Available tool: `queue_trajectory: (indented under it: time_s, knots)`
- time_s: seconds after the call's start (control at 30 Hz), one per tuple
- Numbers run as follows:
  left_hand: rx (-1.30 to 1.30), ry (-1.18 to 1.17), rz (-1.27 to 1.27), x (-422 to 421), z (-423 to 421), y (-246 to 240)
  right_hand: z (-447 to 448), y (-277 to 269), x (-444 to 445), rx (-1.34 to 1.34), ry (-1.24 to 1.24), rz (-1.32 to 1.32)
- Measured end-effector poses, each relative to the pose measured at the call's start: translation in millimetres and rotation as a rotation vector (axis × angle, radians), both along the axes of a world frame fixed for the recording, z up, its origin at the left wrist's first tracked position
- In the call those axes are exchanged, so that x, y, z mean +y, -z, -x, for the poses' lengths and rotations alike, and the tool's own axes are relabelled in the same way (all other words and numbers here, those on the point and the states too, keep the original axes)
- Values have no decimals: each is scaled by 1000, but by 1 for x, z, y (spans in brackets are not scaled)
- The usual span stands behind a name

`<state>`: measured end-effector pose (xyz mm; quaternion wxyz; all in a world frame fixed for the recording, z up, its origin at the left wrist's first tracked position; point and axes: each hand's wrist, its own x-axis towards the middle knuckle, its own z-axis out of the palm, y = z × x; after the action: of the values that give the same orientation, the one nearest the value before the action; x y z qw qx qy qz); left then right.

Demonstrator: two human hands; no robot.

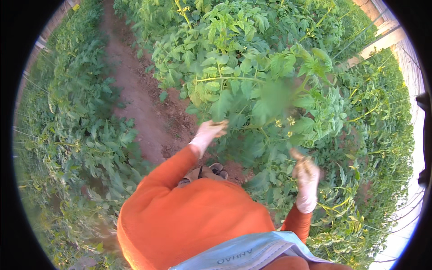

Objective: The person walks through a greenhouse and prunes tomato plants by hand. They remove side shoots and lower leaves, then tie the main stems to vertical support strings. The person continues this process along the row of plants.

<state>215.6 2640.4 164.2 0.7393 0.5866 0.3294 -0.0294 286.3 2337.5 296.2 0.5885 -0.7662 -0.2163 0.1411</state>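
Note:
My left hand, in a pale glove stained yellow-brown at the fingers, reaches the lower leaves of a tomato plant. Its fingertips meet the foliage, and whether they grip a leaf is hidden. My right hand, gloved and stained the same way, is blurred on the plant's right side. A finger points up and to the left below a leafy stem, and I cannot make out anything in the hand. Between and above the hands hang small yellow tomato flowers. A long pale-green stem runs sideways above them.
A bare dirt path runs up the left, with another row of plants beyond it. Thin strings cross the upper right near a wooden beam. White sheeting borders the right edge. My shoes stand on soil.

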Motion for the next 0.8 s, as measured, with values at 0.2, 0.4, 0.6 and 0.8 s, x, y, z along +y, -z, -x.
queue_trajectory:
  time_s: [0.2, 0.4, 0.6, 0.8]
  knots:
    - [-150, -522, -151, 75, 37, 16, 34, 99, -13, 467, 49, -123]
    - [-472, -453, -383, 117, -61, 22, 50, 101, 29, 605, 2, -72]
    - [-624, -275, -356, 166, -162, 70, 28, 95, 124, 553, 12, 3]
    - [-266, -33, -1202, 196, -207, 42, -2, 84, 266, 429, -54, 94]
